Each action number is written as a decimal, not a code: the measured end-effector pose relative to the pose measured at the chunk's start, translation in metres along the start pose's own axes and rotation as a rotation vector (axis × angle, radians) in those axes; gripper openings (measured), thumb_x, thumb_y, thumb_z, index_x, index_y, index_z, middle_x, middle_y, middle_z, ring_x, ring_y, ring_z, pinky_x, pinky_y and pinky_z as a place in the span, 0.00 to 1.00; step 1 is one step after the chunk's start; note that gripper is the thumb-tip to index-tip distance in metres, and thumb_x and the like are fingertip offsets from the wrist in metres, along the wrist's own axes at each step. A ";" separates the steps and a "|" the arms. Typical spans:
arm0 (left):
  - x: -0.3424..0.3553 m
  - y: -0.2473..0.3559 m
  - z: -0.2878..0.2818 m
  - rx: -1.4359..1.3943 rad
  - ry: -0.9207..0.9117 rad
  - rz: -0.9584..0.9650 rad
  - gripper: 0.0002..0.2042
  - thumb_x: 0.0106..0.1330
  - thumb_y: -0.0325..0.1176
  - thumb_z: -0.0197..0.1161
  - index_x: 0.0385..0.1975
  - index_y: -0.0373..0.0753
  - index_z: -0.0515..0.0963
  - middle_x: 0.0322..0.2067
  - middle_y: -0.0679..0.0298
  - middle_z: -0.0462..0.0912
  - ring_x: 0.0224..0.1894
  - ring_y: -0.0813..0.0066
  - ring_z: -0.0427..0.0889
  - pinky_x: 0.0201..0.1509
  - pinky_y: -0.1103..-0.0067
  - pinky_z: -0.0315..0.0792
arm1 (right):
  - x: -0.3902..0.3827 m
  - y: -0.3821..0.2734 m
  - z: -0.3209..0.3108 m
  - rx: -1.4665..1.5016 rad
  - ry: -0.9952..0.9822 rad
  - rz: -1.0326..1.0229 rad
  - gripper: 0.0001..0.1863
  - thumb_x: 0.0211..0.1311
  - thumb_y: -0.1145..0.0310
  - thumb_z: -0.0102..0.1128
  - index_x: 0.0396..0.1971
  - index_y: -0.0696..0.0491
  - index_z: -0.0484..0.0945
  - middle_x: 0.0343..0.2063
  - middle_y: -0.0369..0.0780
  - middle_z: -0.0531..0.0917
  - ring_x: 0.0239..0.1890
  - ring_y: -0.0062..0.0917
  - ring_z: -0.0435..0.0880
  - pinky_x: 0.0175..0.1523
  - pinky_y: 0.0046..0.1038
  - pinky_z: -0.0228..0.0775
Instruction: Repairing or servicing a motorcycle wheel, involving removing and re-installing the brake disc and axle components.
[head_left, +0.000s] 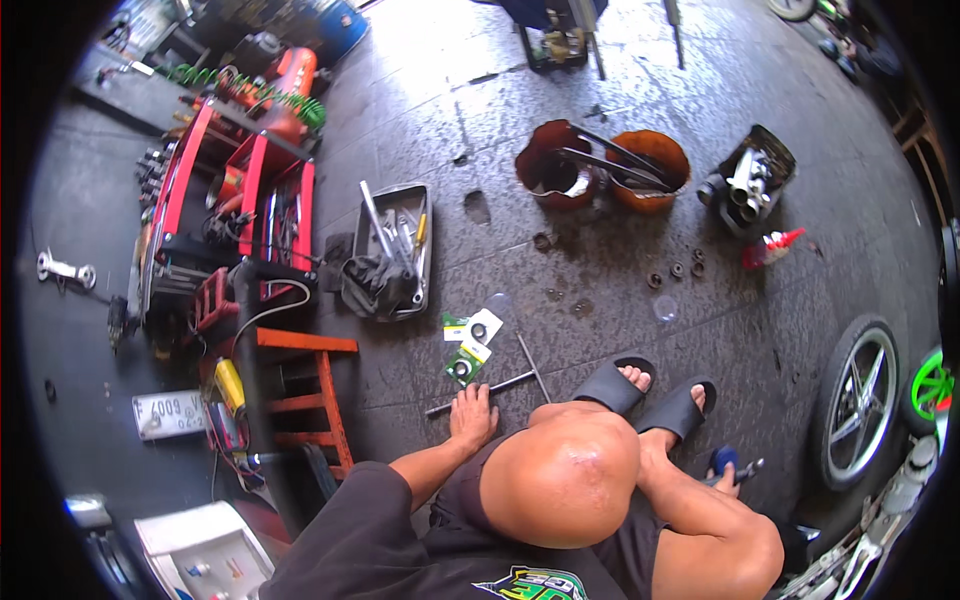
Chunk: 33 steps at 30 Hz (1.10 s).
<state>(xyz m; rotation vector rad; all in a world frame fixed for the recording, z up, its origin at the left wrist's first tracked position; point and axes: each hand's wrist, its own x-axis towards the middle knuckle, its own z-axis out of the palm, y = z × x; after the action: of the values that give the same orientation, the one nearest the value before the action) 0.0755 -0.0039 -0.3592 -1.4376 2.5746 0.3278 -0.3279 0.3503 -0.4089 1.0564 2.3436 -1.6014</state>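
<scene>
My left hand reaches down to the floor left of my raised knee. Its fingers lie across the long shaft of a metal T-handle wrench and hide part of it. Just beyond are small green-and-white packages with dark rings on them. Low on the right, past my shin, my right hand is partly covered by my leg. Its fingers close round a metal tool beside a round blue part; the tool's exact kind cannot be made out.
A tray of tools lies ahead left, near a red tool cart and an orange stand. Farther off are rusty cans, a bin of metal parts and a red bottle. A wheel stands right.
</scene>
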 end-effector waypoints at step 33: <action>0.019 -0.071 -0.097 -0.718 0.479 -0.539 0.17 0.74 0.41 0.48 0.32 0.33 0.76 0.23 0.44 0.79 0.30 0.39 0.80 0.33 0.57 0.69 | -0.377 -0.229 0.267 -1.336 -1.407 -1.214 0.28 0.45 0.63 0.70 0.46 0.63 0.74 0.42 0.57 0.83 0.46 0.46 0.85 0.50 0.39 0.77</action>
<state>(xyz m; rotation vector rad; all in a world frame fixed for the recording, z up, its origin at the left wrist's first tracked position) 0.1216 -0.0821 -0.2784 -2.6574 2.3263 0.9867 -0.2562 -0.1039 -0.1759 -1.4120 1.8761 -0.0765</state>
